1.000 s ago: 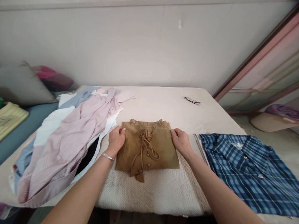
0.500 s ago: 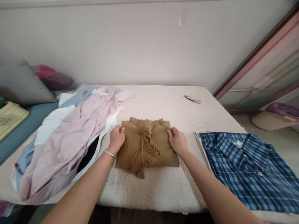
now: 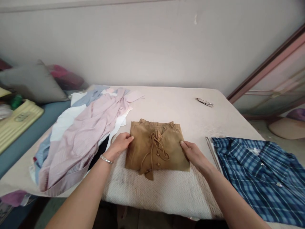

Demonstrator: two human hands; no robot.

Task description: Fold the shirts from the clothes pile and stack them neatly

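Observation:
A folded brown blouse [image 3: 139, 148] lies flat in front of me, its ruffled collar at the far side. A tied drawstring [image 3: 156, 141] and small buttons run down its front. At its left edge is my left hand [image 3: 120, 144], thumb on top and the other fingers partly hidden by the edge; a silver bracelet [image 3: 106, 159] circles that wrist. My right hand [image 3: 193, 154] pinches the right edge in a similar way, its fingers mostly out of sight under the thumb side.
Loose clothes, with a pink garment [image 3: 95, 124] on top, are heaped at the left. A folded blue plaid shirt [image 3: 257, 171] lies at the right. Glasses [image 3: 204, 102] rest near the back of the covered table [image 3: 164, 101]. A grey cushion [image 3: 35, 82] stands at the far left.
Both hands have slid from near the blouse's far corners down along its side edges toward me. The blouse keeps its folded shape. My view has turned slightly to the left.

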